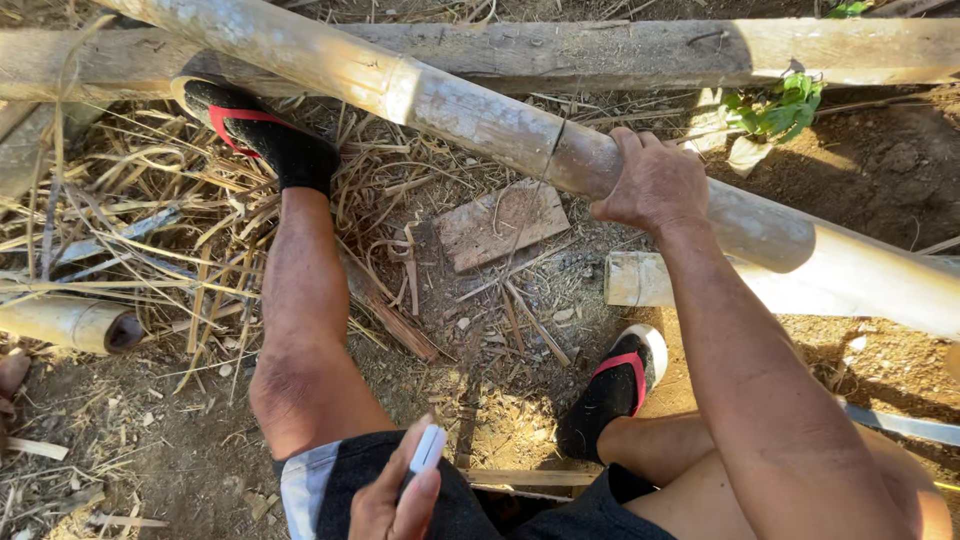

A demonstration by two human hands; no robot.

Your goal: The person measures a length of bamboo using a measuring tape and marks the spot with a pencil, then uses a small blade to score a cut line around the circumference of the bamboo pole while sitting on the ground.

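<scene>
The right hand (652, 183) is closed over the top of a long bamboo pole (470, 115), fingers wrapped around it just past a node, holding it steady. The left hand (400, 495) sits low by the lap and grips a small whitish object (428, 447), pinched between thumb and fingers; what the object is cannot be told from this view.

The pole runs slantwise from upper left to the right edge, its far end resting over the person's left foot (262, 130) and a wooden beam (600, 50) that lies across the back. A thin dark line rings the pole just beside the right hand, and it looks like a mark or a shallow cut. By my reading the step in hand is steadying the pole at that line, and the next move would call for a firm hold by the right hand while the left brings its object to the ringed spot.

Counted: two feet in black socks and sandals with red straps, the right foot (615, 385) tucked near the knee; one long pole; two short bamboo pieces, one under the pole at right (640, 280) and one at the left edge (70, 322); one flat wooden board (500, 222) on the dirt ground (900, 160) among dry husks.
</scene>
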